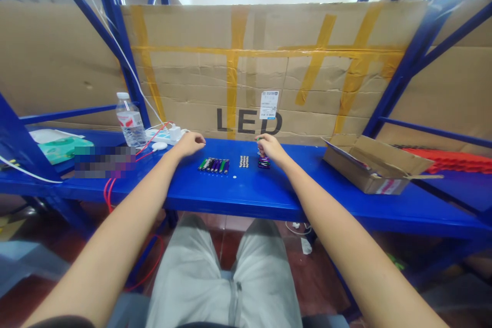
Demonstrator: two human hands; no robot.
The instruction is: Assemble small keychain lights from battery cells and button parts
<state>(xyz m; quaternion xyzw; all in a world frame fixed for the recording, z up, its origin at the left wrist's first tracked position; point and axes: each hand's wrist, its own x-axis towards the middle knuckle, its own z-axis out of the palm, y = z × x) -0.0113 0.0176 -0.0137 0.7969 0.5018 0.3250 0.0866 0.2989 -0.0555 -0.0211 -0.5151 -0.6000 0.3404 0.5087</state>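
On the blue table, my left hand (191, 143) rests with its fingers loosely curved and apart, holding nothing that I can see. Just in front of it lies a row of small metal tubes (214, 166) in green, black, white and purple, side by side. My right hand (271, 148) is closed in a pinch around a small green object (259, 138), mostly hidden by the fingers. Right below that hand sits a pile of purple tubes (264, 163). Between the two groups stand short rows of small round silver pieces (243, 161). One small pale disc (234, 177) lies nearer the front edge.
An open cardboard box (369, 166) occupies the right side, with red material (453, 160) beyond it. On the left are a water bottle (131, 122), a power strip (165, 136) with cables and a green tissue pack (65, 148). A large cardboard sheet (184, 82) closes off the back.
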